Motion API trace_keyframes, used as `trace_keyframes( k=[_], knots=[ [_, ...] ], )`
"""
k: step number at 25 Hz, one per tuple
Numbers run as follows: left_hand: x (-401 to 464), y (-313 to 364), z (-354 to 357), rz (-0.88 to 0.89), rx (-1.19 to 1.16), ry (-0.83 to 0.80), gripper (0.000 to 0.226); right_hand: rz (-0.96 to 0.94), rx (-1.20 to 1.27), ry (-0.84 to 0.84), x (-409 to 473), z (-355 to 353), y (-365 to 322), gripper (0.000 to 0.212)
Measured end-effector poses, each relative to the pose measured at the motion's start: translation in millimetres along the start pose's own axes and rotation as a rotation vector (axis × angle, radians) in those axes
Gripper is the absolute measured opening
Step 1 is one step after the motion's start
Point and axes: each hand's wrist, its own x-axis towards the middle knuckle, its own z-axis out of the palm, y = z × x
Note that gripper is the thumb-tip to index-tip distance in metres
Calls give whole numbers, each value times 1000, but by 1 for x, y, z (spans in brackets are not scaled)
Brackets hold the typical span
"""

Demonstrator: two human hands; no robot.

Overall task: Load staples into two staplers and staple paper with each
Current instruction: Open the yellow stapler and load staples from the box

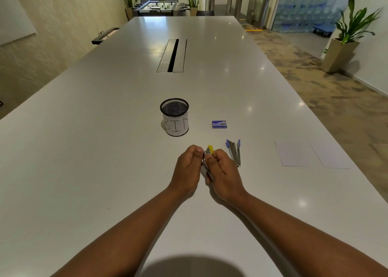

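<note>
Gripping the yellow stapler (210,150) between left hand (188,167) and right hand (223,169), fingers curled closed, steadying it for loading.

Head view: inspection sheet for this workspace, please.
Surface: white table, glossy, slot at centre.
Job's things: yellow stapler held in both hands; purple stapler lying open; staple box shut; two paper sheets at right.
Clutter: mesh cup labelled BIN.
Grips: left hand and right hand closed on the yellow stapler.
Cables: nothing seen.
Surroundings: potted plant, foosball table, stacked water bottles.
</note>
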Motion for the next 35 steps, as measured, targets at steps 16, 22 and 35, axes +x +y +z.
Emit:
trace_keyframes(
  k=[16, 22, 35],
  knots=[
    [3, -9, 2, -33, -56, 75, 36, 2, 116, 213, 3, -1, 12, 35],
    [9, -11, -2, -109, -198, 50, 25, -54, 114, 195, 3, 0, 9, 27],
    [17, -20, -10, -122, -233, 99, 16, -35, 57, 204, -12, -4, 9, 34]
  ],
)
